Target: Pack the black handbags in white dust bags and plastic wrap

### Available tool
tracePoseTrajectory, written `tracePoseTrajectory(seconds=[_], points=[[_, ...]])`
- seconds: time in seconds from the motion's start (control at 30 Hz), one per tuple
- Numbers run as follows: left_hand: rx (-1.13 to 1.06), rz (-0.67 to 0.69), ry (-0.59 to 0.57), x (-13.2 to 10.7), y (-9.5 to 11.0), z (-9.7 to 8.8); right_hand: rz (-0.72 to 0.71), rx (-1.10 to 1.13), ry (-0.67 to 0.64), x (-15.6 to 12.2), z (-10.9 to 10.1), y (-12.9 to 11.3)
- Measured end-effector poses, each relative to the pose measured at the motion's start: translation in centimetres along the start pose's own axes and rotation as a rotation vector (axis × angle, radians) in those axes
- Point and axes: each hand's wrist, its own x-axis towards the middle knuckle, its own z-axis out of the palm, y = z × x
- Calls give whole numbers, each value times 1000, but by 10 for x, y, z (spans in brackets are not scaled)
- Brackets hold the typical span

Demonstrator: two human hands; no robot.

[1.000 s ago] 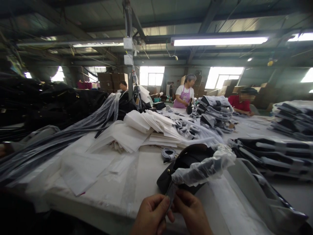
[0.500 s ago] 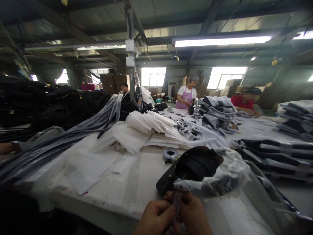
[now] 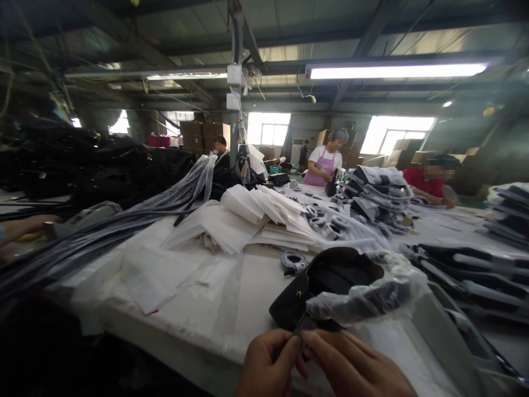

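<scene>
A black handbag point(image 3: 289, 298) lies open-mouthed on the white table near its front edge. Clear plastic wraps its handle point(image 3: 351, 306), which arches toward the right. Just in front of the bag, my left hand point(image 3: 268, 361) pinches a narrow dark strap point(image 3: 303, 324) between thumb and fingers. Close against it, my right hand point(image 3: 355, 361) closes its fingertips on that same strap, with the back of the hand facing up. The strap's lower part is hidden by my fingers. Behind the bag sits a coiled wrapped strap point(image 3: 293, 262).
White sheets point(image 3: 264, 218) are heaped mid-table, with wrapped strap coils point(image 3: 330, 223) beyond. Long plastic-covered straps point(image 3: 136, 220) run along the left, near another person's hand point(image 3: 28, 229). Stacked bags point(image 3: 467, 275) and a grey bin point(image 3: 446, 325) stand right. Co-workers point(image 3: 322, 165) work across the table.
My right hand has turned flatter, its back now upward, and spread to the right. Less of the strap shows between my hands. The view has shifted slightly left; another person's hand at left shows more.
</scene>
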Motion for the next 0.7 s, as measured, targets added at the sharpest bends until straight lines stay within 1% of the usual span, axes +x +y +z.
tracePoseTrajectory(seconds=[0.03, 0.1, 0.17, 0.23, 0.33, 0.4, 0.47, 0.57, 0.63, 0.7], points=[[22, 29, 16, 0, -1, 2, -66, -74, -4, 12, -4, -2], [52, 103, 52, 0, -1, 5, -137, -186, -10, 36, -3, -4], [58, 164, 73, 0, -1, 6, -156, -243, -35, 54, 5, -3], [41, 157, 52, 0, 0, 5, -150, -242, -94, 64, 14, 1], [-18, 50, -14, 0, 0, -1, -138, -115, -206, 68, 15, 9], [-67, -1, -46, 1, 0, -7, -164, -9, -218, 68, 8, 14], [-111, -8, -51, 3, 1, -15, -207, 39, -176, 67, -2, 18], [-156, 15, -30, 5, 1, -23, -267, 37, -114, 61, -16, 23], [-155, 24, -16, 6, 0, -25, -263, -13, -71, 55, -21, 24], [-144, 26, -10, 7, 0, -24, -217, -118, -52, 52, -21, 23]])
